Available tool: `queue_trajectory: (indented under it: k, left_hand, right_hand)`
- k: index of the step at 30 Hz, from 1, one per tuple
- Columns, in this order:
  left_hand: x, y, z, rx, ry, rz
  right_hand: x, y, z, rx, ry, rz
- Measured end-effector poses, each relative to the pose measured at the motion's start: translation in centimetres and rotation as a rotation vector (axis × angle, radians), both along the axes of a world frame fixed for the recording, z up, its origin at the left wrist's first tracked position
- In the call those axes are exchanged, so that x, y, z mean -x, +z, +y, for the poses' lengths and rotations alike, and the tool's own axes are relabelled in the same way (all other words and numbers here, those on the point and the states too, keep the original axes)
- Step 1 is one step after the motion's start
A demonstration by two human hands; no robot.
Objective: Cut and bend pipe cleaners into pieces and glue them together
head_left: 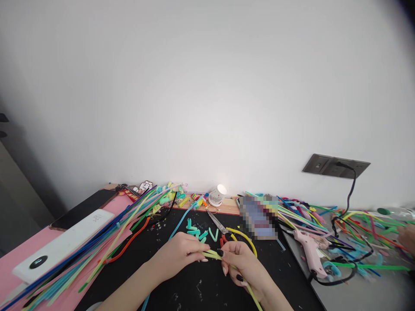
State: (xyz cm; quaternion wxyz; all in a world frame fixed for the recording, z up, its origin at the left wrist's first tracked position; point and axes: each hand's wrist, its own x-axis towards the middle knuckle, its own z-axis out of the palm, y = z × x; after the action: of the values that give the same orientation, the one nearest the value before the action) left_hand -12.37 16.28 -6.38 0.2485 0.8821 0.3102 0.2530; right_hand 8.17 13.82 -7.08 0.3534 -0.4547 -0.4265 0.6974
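My left hand (pixel 186 249) and my right hand (pixel 241 260) meet above the black mat (pixel 201 289). Both pinch a pale yellow-green pipe cleaner (pixel 212 254), which looks doubled between the fingertips. Its long tail runs out below my right hand toward the bottom edge. Just beyond the hands lie scissors (pixel 217 223) with red and black handles, blades pointing away from me. Short bent teal pipe cleaner pieces (pixel 193 231) are grouped left of the scissors. A bright yellow pipe cleaner (pixel 243 234) curves behind my right hand, and a blue one (pixel 181 220) crosses the mat at left.
Left, a bundle of coloured pipe cleaners (pixel 97 248) lies beside a white power bank (pixel 65 244). A paper cup (pixel 217 195) stands against the wall. Right are a blurred-out phone (pixel 259 218), a pink glue gun (pixel 310 252) with a black cord, and another person's hand (pixel 407 236).
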Motion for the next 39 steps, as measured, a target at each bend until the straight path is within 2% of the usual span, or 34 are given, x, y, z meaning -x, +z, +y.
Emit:
queue_trajectory:
  k: [3,7,11,14,18,22,26,30,34,39]
  left_hand:
    - [0.0,-0.1,0.1,0.021,0.007,-0.003]
    - [-0.1,0.0,0.2,0.083,0.06,-0.08]
    - [0.3,-0.1,0.6,0.177,0.299,-0.305]
    - [0.8,-0.4,1.1,0.265,0.481,-0.501]
    - [1.6,-0.8,1.7,0.299,0.583,-0.625]
    - [1.5,-0.7,1.6,0.23,0.51,-0.506]
    - [0.6,-0.3,1.0,0.123,0.267,-0.259]
    - [-0.1,0.1,0.3,0.132,0.086,-0.161]
    - [-0.3,0.2,0.1,0.221,0.071,-0.174]
    - [-0.3,-0.4,0.4,0.467,0.111,-0.308]
  right_hand:
    - [0.0,0.0,0.0,0.011,0.006,0.006]
    - [0.0,0.2,-0.1,-0.003,-0.001,0.131]
    - [-0.1,0.8,-0.6,-0.026,-0.099,0.318]
    - [-0.2,1.1,-0.9,-0.076,-0.099,0.354]
    - [-0.1,1.2,-0.8,-0.114,-0.095,0.306]
    - [0.2,0.9,-0.4,-0.1,-0.114,0.243]
    - [0.6,0.4,-0.4,-0.101,-0.117,0.185]
    - [1.0,0.4,-0.7,-0.12,-0.115,0.131]
    - [1.2,0.7,-1.0,-0.137,-0.151,0.105]
    - [1.0,0.5,-0.7,-0.178,-0.169,0.06]
